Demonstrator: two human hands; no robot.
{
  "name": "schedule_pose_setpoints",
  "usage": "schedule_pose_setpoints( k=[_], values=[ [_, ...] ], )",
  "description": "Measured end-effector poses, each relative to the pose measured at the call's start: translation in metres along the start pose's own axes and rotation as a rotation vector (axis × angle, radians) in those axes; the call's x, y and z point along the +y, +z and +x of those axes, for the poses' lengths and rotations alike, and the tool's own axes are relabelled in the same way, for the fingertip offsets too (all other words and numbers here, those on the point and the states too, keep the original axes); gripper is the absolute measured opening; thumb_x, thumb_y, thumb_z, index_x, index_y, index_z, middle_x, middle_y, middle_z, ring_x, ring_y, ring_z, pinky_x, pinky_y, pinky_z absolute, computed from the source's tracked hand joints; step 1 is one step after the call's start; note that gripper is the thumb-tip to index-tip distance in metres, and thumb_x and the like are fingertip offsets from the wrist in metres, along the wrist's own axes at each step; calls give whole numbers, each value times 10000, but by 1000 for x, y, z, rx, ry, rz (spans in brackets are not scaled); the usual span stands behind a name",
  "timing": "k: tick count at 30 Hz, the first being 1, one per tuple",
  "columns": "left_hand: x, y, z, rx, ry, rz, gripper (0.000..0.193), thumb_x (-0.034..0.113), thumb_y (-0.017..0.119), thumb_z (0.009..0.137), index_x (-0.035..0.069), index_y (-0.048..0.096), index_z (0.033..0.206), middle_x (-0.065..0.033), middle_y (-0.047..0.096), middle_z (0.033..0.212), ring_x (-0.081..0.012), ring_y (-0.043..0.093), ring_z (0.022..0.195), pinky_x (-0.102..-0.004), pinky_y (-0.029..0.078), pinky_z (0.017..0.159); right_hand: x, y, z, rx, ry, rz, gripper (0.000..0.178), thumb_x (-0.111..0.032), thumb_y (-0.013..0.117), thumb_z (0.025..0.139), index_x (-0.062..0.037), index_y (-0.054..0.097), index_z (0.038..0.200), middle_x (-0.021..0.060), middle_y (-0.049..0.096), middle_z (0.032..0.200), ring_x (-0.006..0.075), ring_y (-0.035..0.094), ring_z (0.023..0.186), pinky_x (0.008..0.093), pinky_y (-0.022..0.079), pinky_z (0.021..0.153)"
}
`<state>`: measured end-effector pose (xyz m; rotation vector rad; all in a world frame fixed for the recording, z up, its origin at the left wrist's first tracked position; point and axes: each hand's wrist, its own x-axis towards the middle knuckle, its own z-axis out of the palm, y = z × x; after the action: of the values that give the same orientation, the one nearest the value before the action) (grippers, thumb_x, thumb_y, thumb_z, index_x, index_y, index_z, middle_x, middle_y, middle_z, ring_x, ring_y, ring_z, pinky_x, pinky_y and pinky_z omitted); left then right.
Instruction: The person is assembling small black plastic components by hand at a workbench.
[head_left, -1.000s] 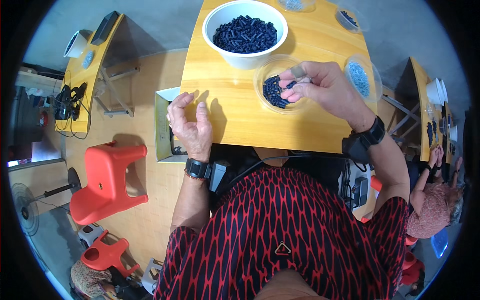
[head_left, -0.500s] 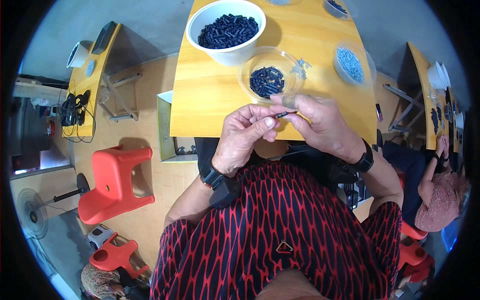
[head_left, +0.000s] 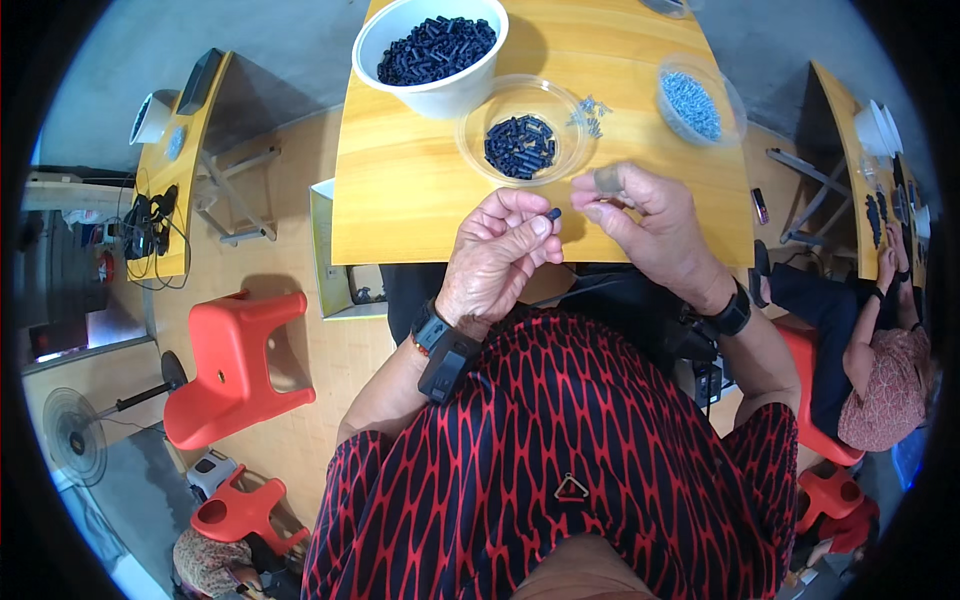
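Note:
Pinched between the thumb and fingertips of my left hand (head_left: 500, 250) is a small black cylindrical piece (head_left: 553, 214), held over the table's near edge. My right hand (head_left: 650, 225) is just to its right, apart from the piece, with thumb and fingers loosely bent and nothing visible in them. Beyond both hands stands a clear round tub (head_left: 573, 160) holding similar black pieces (head_left: 520, 147). To its right a small pile of silver screws (head_left: 590, 117) lies on the tabletop.
A white bucket (head_left: 440, 97) full of black pieces stands at the far left of the wooden table (head_left: 400, 190). At the far right is a clear tub (head_left: 692, 105) of silver screws. Red chairs (head_left: 235, 370) and a fan (head_left: 75, 437) stand left; another person (head_left: 880, 390) sits right.
My right hand has drawn away to the right from the black piece, which stays in my left hand. The piece is now raised slightly and tilted more upright.

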<state>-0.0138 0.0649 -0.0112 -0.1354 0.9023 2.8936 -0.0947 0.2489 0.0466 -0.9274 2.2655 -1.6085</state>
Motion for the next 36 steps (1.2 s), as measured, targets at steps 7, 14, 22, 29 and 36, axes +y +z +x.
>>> schedule_pose_setpoints(
  k=[7, 14, 22, 29, 36],
  values=[
    [-5, -3, 2, -10, 25, 89, 128, 8, 602, 922, 1, 600, 1051, -93, 660, 864, -170, 663, 762, -294, 567, 715, -3, 4, 1, -92, -94, -93, 137, -42, 659, 851, 33, 659, 965, 121, 689, 855, 171, 669, 777, 268, 517, 675],
    [-8, -3, 1, 61, 120, 232, 103, -3, 607, 920, 2, 608, 1023, -81, 657, 867, -150, 640, 726, -273, 540, 690, 3, 14, -5, -59, -32, -47, 85, -31, 658, 825, 30, 634, 879, 141, 665, 799, 202, 655, 707, 297, 507, 639],
    [-18, -5, -2, 107, 26, 216, 117, 42, 607, 935, 2, 597, 1044, -93, 659, 903, -154, 638, 730, -280, 543, 698, 14, 17, -14, -46, -28, -122, 92, -43, 680, 814, 20, 615, 831, 149, 659, 767, 197, 652, 677, 302, 497, 605],
    [-13, -9, 1, 99, 74, 384, 125, 86, 600, 950, 14, 571, 1048, -65, 624, 882, -130, 612, 706, -258, 530, 669, 57, -29, 22, 239, -2, -349, 138, -103, 597, 885, 31, 610, 916, 191, 631, 816, 357, 619, 793, 399, 489, 720],
    [-13, -14, 1, 79, 79, 485, 138, 41, 580, 949, 4, 565, 1081, -41, 601, 858, -115, 603, 695, -247, 526, 656, 82, -41, 62, 239, -137, -620, 141, -57, 594, 849, 42, 612, 948, 210, 605, 887, 400, 582, 848, 448, 471, 756]
  ],
)
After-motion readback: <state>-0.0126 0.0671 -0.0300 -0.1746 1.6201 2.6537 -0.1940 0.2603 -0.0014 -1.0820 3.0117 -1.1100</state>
